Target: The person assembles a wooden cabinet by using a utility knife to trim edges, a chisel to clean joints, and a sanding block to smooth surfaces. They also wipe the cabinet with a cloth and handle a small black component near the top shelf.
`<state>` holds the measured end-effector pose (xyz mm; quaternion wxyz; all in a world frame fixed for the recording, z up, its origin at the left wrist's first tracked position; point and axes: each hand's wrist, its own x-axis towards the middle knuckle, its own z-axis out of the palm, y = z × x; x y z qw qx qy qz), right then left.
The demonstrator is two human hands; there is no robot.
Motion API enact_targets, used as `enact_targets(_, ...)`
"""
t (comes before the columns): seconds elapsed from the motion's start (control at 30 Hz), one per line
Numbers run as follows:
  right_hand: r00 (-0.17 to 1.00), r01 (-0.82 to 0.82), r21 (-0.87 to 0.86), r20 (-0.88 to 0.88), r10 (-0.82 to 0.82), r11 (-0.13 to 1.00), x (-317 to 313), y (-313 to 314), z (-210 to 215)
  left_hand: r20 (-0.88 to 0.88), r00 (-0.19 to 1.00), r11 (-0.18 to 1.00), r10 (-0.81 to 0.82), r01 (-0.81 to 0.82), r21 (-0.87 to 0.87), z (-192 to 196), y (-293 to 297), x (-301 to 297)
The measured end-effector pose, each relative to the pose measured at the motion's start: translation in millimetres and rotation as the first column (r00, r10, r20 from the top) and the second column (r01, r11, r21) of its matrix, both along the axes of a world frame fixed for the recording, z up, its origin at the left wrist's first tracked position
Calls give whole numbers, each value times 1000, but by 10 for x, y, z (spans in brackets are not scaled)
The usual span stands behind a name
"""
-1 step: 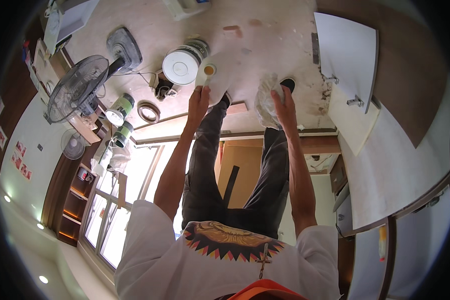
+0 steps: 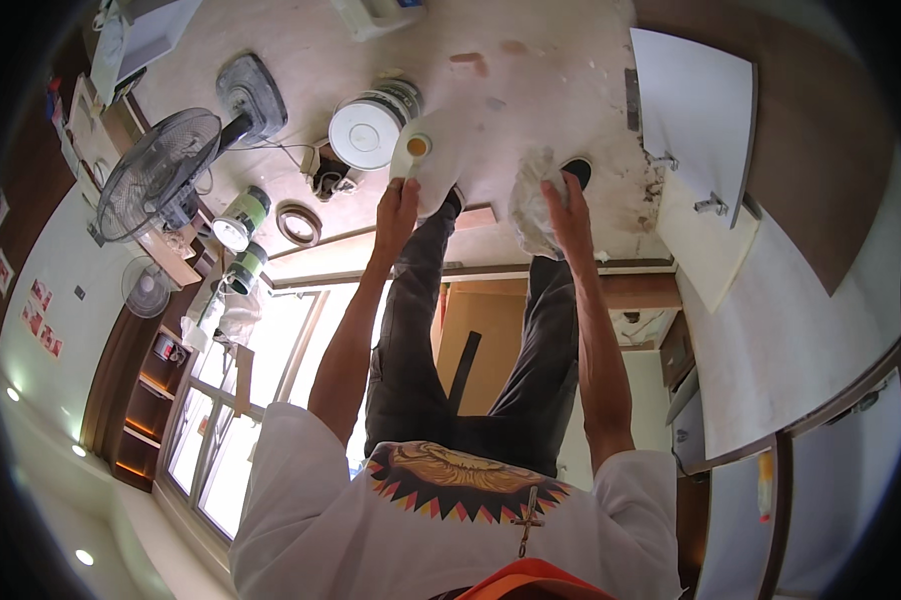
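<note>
A whitish translucent plastic jug (image 2: 439, 165) stands out faintly against the pale floor, its uncapped mouth showing a yellowish inside. My left hand (image 2: 399, 205) is closed around the jug's handle. On the other side, my right hand (image 2: 569, 208) grips a crumpled, whitish, thin sheet or bag (image 2: 533, 205); whether it is cloth or plastic I cannot tell. Both arms reach straight out in front of me, and the two things are apart from each other. Just left of the jug stands a lidded white bucket (image 2: 362, 135).
A black pedestal fan (image 2: 161, 175) leans at the left, near two green-labelled cans (image 2: 243, 218) and a brown tape roll (image 2: 298, 225). Another white jug (image 2: 376, 18) sits at the far edge. To the right stands a white cabinet door (image 2: 693, 115) with metal hinges.
</note>
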<state>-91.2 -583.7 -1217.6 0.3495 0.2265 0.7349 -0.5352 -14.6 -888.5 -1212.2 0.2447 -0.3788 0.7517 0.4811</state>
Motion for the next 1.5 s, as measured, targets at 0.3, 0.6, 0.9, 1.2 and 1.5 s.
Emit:
enact_targets(0.3,988,-138,-39,-74,135,990,-278,-867,408,-121,990,990,-69,53,-128,1088,-488,117)
enact_targets(0.6,910,-210,-11,-368,191,978,-497,-2010,863,-61,965,935,-256,231,-267,957,-1208,74)
enact_targets(0.9,663,-314,254,-631,403,915,-454,-2696,543,-72,948,916,-310,278,-290,761,-1479,-183)
enact_targets(1.2,510,-448,454,-578,637,770,-379,-2923,543,13,947,912,-320,311,-268,671,-1456,-346)
enact_targets(1.5,439,-445,516,-587,681,732,-649,-2794,233,9,900,840,-435,410,-354,524,-1215,-759)
